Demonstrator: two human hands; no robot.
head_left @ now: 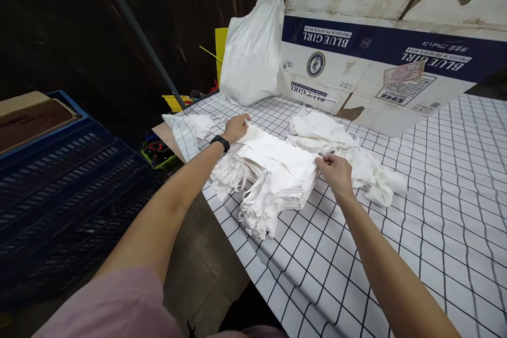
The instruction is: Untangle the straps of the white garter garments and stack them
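A stack of folded white cloth bags (273, 174) with loose handles lies on the white grid-patterned table (415, 232). My left hand (236, 128), a black watch on its wrist, pinches the far left corner of the top bag. Closed in a pinch, my right hand (336, 170) grips the same bag's near right corner. A loose heap of unfolded white bags (340, 142) lies just right of the stack, behind my right hand.
A white plastic carrier bag (253, 47) and a flattened "Blue Girl" cardboard box (376, 63) stand at the table's back. Blue plastic crates (59, 179) are stacked on the left. The floor gap between crates and table holds small clutter (158, 150).
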